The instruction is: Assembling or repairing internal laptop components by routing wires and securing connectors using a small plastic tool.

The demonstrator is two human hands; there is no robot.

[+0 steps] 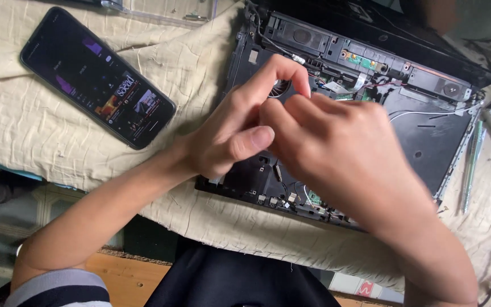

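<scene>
Hands: left hand [231, 133] and right hand [336, 148] pressed together, fingertips pinched over the cooling fan [279, 88]; what they pinch, if anything, cannot be told.
Smartphone [98, 77]: at ten o'clock, screen lit, face up on the cream cloth [41, 148], probably kept within glance.
Opened laptop base [427, 133]: directly beneath both hands, extending toward two o'clock; cloth likely cushions it.

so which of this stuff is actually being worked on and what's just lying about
In hand:
- opened laptop chassis, internals exposed
- cooling fan, partly hidden under the fingers
- left hand and right hand, both over the chassis middle; what they pinch is hidden

Lying about:
- smartphone, screen lit, on the beige cloth
- metal strips right of the chassis
</scene>
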